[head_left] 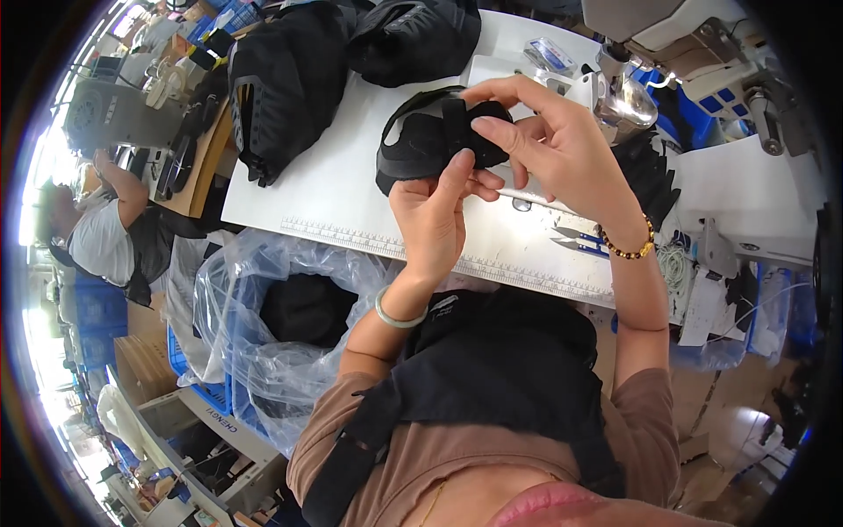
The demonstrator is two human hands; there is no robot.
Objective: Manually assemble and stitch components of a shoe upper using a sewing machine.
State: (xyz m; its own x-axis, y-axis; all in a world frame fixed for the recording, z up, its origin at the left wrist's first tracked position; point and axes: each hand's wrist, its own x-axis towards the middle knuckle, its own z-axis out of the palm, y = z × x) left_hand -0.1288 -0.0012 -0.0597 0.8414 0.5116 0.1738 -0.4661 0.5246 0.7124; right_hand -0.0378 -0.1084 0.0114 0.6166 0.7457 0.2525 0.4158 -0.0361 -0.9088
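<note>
Above the white worktable (360,198), both my hands are on a black fabric piece (408,145) with a curved rim and a narrow strap; it looks like a cap. My left hand (428,215) grips its near edge, the thumb pressed on top. My right hand (558,149) pinches the strap end at the piece's right side between thumb and forefinger, with its other fingers loosely curled. The exact strap join is hidden by my fingers. Blue-handled thread snips (581,241) lie on the table below my right hand.
Stacked black fabric pieces (294,79) stand at the table's far left, with another stack (413,44) beside them. A sewing machine (628,101) is at right. A clear plastic bag (255,342) lines a blue crate at my left. Another person (105,237) sits further left.
</note>
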